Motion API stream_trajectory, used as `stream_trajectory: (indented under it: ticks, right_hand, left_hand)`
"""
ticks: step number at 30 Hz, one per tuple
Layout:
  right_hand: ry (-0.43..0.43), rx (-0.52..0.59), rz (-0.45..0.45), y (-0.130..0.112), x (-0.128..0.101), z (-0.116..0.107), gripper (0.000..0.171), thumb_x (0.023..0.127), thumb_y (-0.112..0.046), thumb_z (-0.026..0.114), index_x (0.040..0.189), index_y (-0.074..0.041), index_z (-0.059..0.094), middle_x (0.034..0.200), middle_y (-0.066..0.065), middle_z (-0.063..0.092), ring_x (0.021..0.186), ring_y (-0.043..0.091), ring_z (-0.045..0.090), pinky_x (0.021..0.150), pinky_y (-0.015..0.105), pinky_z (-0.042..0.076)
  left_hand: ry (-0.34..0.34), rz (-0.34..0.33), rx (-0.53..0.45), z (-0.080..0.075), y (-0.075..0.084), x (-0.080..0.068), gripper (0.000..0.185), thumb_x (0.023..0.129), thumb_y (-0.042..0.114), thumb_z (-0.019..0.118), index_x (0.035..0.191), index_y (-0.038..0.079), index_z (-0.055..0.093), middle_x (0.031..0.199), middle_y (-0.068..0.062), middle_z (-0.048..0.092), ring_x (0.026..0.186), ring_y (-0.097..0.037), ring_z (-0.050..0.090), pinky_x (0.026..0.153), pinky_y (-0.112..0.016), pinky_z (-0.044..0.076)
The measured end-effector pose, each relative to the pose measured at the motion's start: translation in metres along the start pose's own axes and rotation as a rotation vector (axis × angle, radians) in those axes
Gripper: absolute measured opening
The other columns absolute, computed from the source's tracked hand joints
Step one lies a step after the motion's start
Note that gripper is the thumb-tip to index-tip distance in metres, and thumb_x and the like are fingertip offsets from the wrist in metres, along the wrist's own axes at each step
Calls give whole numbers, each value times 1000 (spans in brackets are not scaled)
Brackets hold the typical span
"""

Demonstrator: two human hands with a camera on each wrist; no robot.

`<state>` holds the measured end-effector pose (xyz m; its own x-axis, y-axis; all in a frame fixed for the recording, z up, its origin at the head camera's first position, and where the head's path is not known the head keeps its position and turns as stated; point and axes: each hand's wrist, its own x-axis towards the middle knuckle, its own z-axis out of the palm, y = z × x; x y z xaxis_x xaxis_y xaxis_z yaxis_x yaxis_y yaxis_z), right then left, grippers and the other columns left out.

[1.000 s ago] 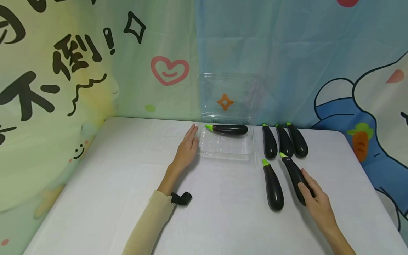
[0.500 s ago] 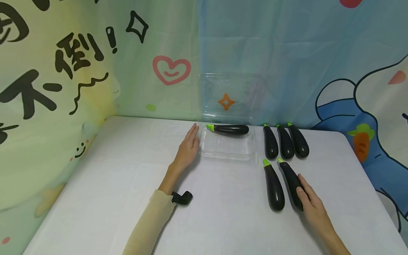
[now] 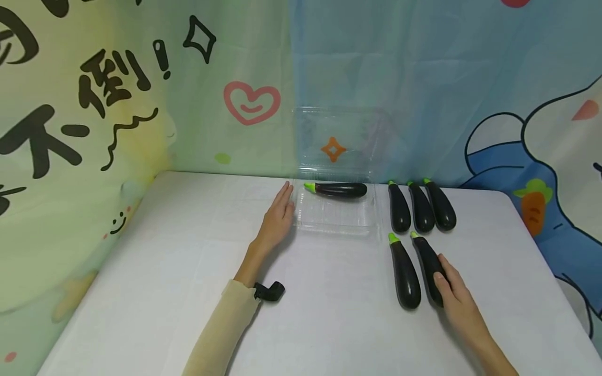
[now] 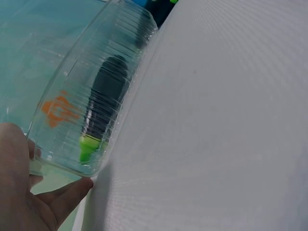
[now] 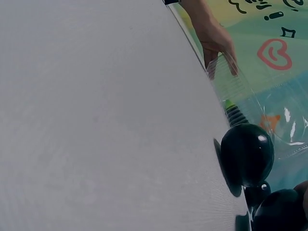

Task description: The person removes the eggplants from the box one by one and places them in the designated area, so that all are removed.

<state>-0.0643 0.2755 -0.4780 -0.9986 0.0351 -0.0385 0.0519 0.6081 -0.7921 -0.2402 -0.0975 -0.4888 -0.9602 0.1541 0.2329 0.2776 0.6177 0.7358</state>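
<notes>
My left hand (image 3: 276, 219) lies along the left side of a clear plastic clamshell box (image 3: 335, 216), its fingers straight and touching the wall. In the left wrist view, thumb and fingers sit around the box's end. One eggplant (image 3: 340, 190) with a green stem lies crosswise inside, toward the back. At the right, my right hand (image 3: 458, 303) holds the wide end of another eggplant (image 3: 425, 258), thumb on its left side and fingers on its right. A neighbouring eggplant (image 3: 405, 277) lies just left of it; its round end (image 5: 248, 154) looms large in the right wrist view.
Behind the held one, three more eggplants (image 3: 422, 209) lie in a row, stems toward the back. The box's raised lid (image 3: 343, 128) leans at the printed backdrop (image 3: 254, 47). A white-covered table (image 3: 155, 292) carries everything. The left wrist wears a black band (image 3: 269, 291).
My right hand has brought its eggplant left and down beside the neighbouring one, so its stem no longer overlaps the back row. The left hand stays at the box.
</notes>
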Motion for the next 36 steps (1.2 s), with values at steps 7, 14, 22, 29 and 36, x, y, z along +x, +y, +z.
stream_trajectory:
  ticks: [7,14,22,29,36]
  right_hand:
    - [16,-23,-5,-1,0,0,55,100,-32,30,149,-12,13,151,24,16,139,42,10,115,30,5]
    - [23,-10,-7,0,1,4,55,100,-31,30,148,-9,13,151,26,15,138,46,10,115,35,4]
    - [21,-10,-2,1,2,5,56,100,-32,30,149,-10,12,151,25,14,138,46,10,115,48,4]
    - [17,-9,-20,0,3,6,56,100,-30,30,148,-8,11,151,26,13,138,48,10,111,59,6]
    - [24,-24,-41,1,1,8,56,101,-29,30,149,-9,10,151,25,12,139,45,7,113,22,1]
  left_hand:
    - [7,-17,-2,2,3,1,47,99,20,33,145,11,29,154,3,22,141,-12,22,115,-36,24]
    - [3,-13,0,1,3,0,47,99,21,32,145,11,28,154,4,21,141,-12,21,115,-34,23]
    - [1,-14,-5,0,3,-1,47,99,20,33,145,12,28,154,4,21,141,-13,21,115,-35,23]
    - [4,-14,-7,0,3,0,47,99,19,33,145,11,28,154,2,22,141,-13,21,115,-36,23]
    - [-4,-12,-4,0,2,-1,47,99,21,31,145,11,28,154,3,21,141,-13,21,115,-36,23]
